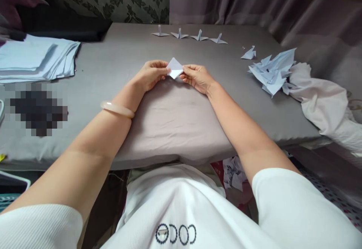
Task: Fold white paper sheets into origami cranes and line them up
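Between my hands, above the grey cloth-covered table, is a small folded white paper (174, 68) in a diamond shape, one corner pointing away from me. My left hand (154, 74) pinches its left corner, thumb on top. At the right corner, my right hand (197, 77) grips the paper between thumb and curled fingers. A crease runs across the diamond, with a brighter lower part. Beyond my hands, several folded paper cranes (200, 36) stand in a row near the table's far edge.
At the left lies a stack of white paper sheets (34, 58), with a blurred-out dark object (38, 109) nearer me. On the right are a single paper crane (249, 53), a pile of folded papers (273, 71) and a crumpled pale cloth (325, 98). Paper scraps (234, 171) sit below the table edge.
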Motion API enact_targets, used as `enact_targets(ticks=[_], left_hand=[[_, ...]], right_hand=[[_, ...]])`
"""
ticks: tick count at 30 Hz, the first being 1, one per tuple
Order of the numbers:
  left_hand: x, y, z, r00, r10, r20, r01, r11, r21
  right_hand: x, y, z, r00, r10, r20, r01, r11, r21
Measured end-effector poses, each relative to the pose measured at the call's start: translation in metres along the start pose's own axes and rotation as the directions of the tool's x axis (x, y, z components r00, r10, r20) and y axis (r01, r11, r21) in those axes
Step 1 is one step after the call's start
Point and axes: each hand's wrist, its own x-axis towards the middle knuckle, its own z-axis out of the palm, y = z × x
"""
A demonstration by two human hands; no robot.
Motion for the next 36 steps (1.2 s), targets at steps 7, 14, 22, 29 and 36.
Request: enact_targets(ticks=[7,14,22,29,36], left_hand=[[-0.002,-0.001,-0.003,1.000,0.011,-0.006,-0.011,1.000,-0.027],[0.003,0.000,-0.004,0.997,0.025,0.067,-0.022,0.999,-0.039],[0.004,-0.001,-0.007,0.998,0.039,0.051,-0.035,0.996,-0.078],[0.011,-0.008,-0.016,0.967,0.123,0.222,-0.093,0.986,-0.142],[0.005,0.001,-0.006,0.981,0.097,0.166,-0.063,0.978,-0.200]], right_hand=[[0.002,0.002,0.003,0.999,-0.047,-0.001,0.047,0.993,-0.113],[0.000,0.003,0.005,0.997,-0.061,-0.055,0.051,0.984,-0.169],[-0.002,-0.002,0.009,0.997,-0.043,-0.058,0.027,0.967,-0.254],[-0.004,-0.004,0.008,0.999,-0.040,-0.011,0.036,0.973,-0.226],[-0.004,-0.008,0.002,0.996,-0.005,0.088,0.015,0.994,-0.110]])
